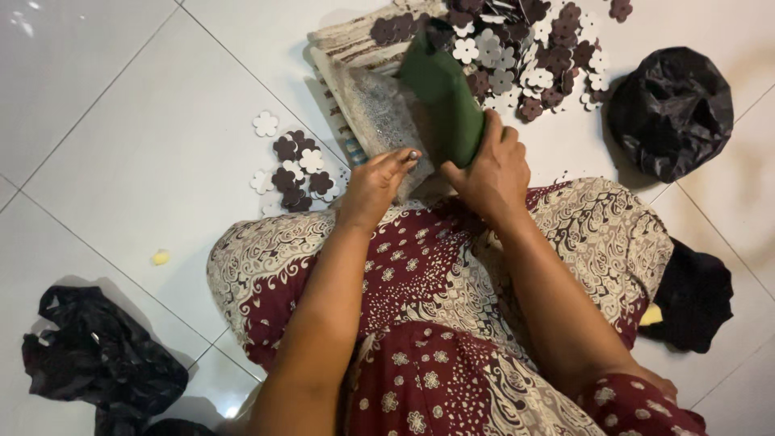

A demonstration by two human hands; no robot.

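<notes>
Green sheet point(442, 93) gripped in right hand point(492, 173), left hand point(375, 186) pinching speckled clear packet point(386, 121).

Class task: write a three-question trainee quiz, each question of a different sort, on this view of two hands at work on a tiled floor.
1. True or false: the right hand grips a green sheet.
2. Which lies nearest the left hand? A) small flower pile B) black bag
3. Fill in: the flower shapes are white and dark ____.

Key: 1 true; 2 A; 3 brown.
</notes>
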